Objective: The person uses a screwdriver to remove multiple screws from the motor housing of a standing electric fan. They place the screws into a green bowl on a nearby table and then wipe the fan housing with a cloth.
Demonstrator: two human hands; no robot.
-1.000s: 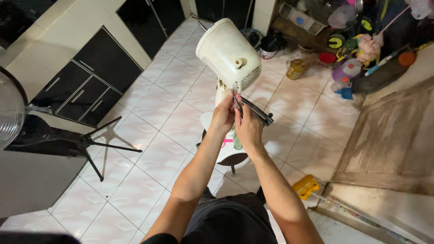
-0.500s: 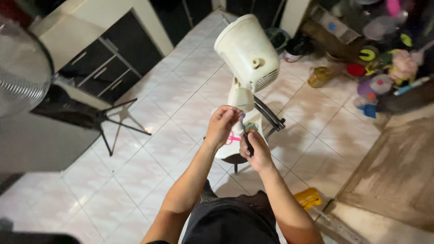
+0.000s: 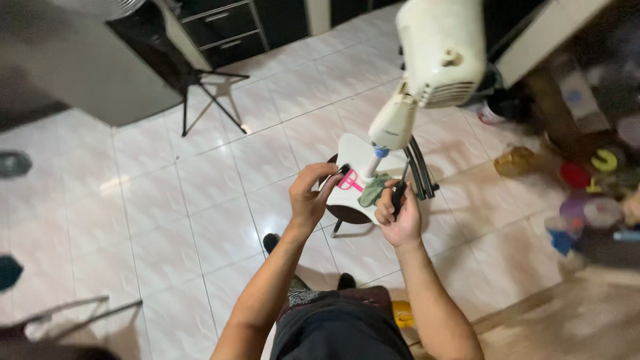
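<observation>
A cream fan motor housing (image 3: 440,53) tilts on its neck (image 3: 393,123) above a white base (image 3: 353,163) with pink marks, which rests on a small dark stool (image 3: 347,215). My left hand (image 3: 308,200) is raised in front of the base, its fingertips pinched on a small dark piece. Just right of the base, my right hand (image 3: 400,220) grips a dark-handled screwdriver (image 3: 399,195), shaft pointing up. A green cloth (image 3: 375,189) lies on the base between both hands.
Black metal rods (image 3: 421,175) lean beside the stool. A black tripod stand (image 3: 213,93) and dark drawers (image 3: 220,27) sit at the back. Bottles and coloured clutter (image 3: 587,193) crowd the right side. A yellow object (image 3: 402,313) lies by my leg on the tiled floor.
Both hands came down from the fan's neck to the level of the base and moved apart. The view swung, so the fan now stands further right.
</observation>
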